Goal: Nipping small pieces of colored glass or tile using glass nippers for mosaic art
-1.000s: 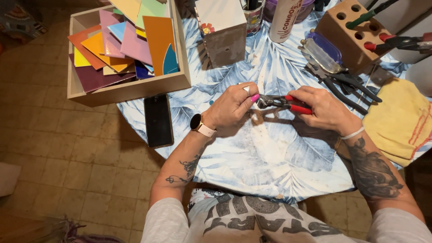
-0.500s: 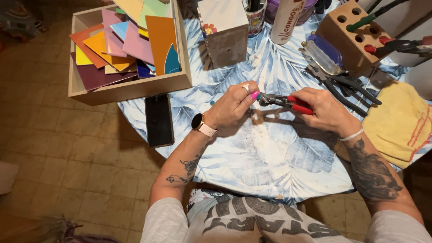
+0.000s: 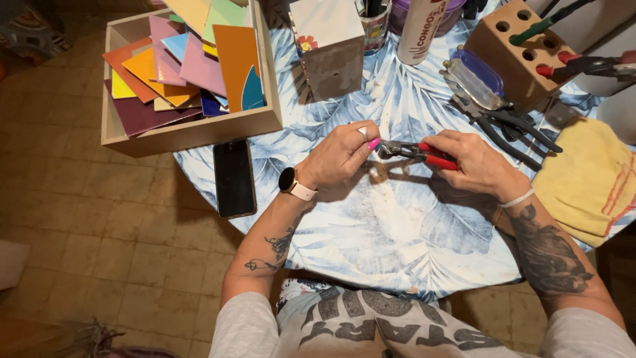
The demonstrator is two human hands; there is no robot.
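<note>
My right hand (image 3: 474, 162) grips the red handles of a pair of nippers (image 3: 414, 152), jaws pointing left. My left hand (image 3: 341, 154) pinches a small pink tile piece (image 3: 373, 143) right at the jaws. Both hands hover over the middle of a round table with a blue leaf-print cloth (image 3: 371, 238). A watch sits on my left wrist and a thin band on my right.
A wooden box of coloured tiles (image 3: 189, 66) stands at the table's left, a black phone (image 3: 234, 178) beside it. Behind are a grey tiled box (image 3: 329, 46), a white can (image 3: 421, 30), a wooden tool block (image 3: 520, 56), loose pliers (image 3: 510, 126) and a yellow cloth (image 3: 586, 179).
Both hands have stayed over the table's middle, with nippers and pink piece held together; only slight shifts of the fingers.
</note>
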